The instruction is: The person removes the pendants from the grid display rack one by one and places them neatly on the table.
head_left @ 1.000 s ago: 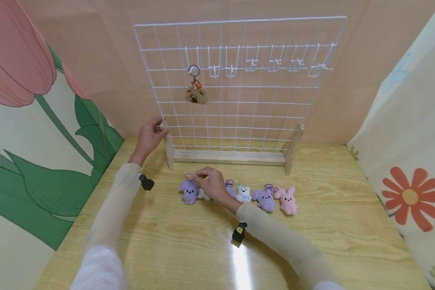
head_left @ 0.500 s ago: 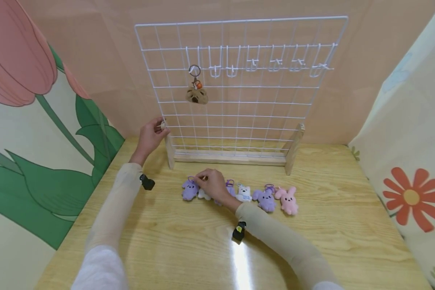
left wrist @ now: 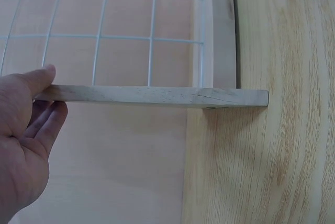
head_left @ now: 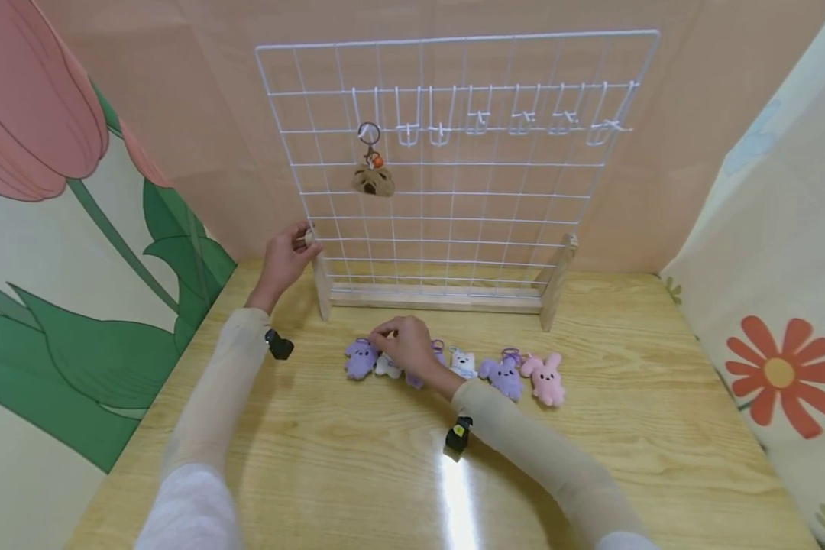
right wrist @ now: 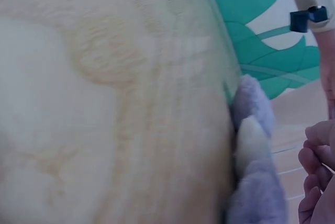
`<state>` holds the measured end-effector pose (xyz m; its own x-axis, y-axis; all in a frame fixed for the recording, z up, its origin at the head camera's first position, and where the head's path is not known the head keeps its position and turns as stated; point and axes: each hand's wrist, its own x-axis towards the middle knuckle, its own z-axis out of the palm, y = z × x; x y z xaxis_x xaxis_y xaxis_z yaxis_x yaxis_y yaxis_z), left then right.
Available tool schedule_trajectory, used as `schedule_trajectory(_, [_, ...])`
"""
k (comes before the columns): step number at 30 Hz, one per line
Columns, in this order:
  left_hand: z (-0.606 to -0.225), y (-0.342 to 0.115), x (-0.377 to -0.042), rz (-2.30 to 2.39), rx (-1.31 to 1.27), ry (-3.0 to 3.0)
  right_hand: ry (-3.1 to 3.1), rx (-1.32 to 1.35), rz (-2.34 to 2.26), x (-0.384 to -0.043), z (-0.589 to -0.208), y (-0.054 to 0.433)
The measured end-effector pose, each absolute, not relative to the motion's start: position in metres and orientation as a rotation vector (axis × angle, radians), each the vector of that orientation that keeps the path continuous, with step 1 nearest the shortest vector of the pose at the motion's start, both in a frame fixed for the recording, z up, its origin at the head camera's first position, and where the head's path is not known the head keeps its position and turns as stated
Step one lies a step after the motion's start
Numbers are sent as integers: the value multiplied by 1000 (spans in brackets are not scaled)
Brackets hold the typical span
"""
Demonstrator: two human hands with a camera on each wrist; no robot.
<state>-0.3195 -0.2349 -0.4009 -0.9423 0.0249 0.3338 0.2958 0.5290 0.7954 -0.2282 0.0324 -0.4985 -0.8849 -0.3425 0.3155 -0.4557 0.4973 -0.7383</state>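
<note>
A white wire grid rack [head_left: 454,191] stands upright in a wooden base. My left hand [head_left: 286,260] pinches the top of its left wooden post [left wrist: 157,96] between thumb and fingers. Low over the table, my right hand [head_left: 410,344] has its fingertips at the ring of the leftmost purple plush keychain [head_left: 360,360], apparently pinching it; the contact is partly hidden. Beside it lies a white plush keychain [head_left: 388,367], partly covered by the hand. In the right wrist view, my curled fingers [right wrist: 314,174] show near the plush toys, with no ring visible between them.
Further right lie another white plush [head_left: 463,363], a purple plush [head_left: 503,379] and a pink plush [head_left: 547,380]. Several white hooks [head_left: 522,121] line the grid's upper part. A brown bear-head keychain [head_left: 373,182] hangs from the leftmost hook.
The leftmost purple plush has tilted and shifted slightly right and away from me. My right hand has moved a little right and up. My left hand stays at the post.
</note>
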Motion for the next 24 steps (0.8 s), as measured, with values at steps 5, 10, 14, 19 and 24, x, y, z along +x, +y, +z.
schedule_trajectory(5, [-401,-235,-321,-1361,-262,-2503,-2580,718,1384,-227,-479,35])
schedule_trajectory(10, [-402,-235,-322,-1361,-266,-2492,-2539,767,1409,-227,-456,38])
schedule_trajectory(14, [-402,-234,-322,-1368,-272,-2481,-2474,795,1428,-228,-434,40])
schedule_trajectory(19, [-401,-234,-320,-1395,-273,-2480,-2430,795,1412,-232,-407,42])
schedule_trajectory(24, [-402,-234,-321,-1401,-276,-2480,-2393,793,1384,-237,-381,45])
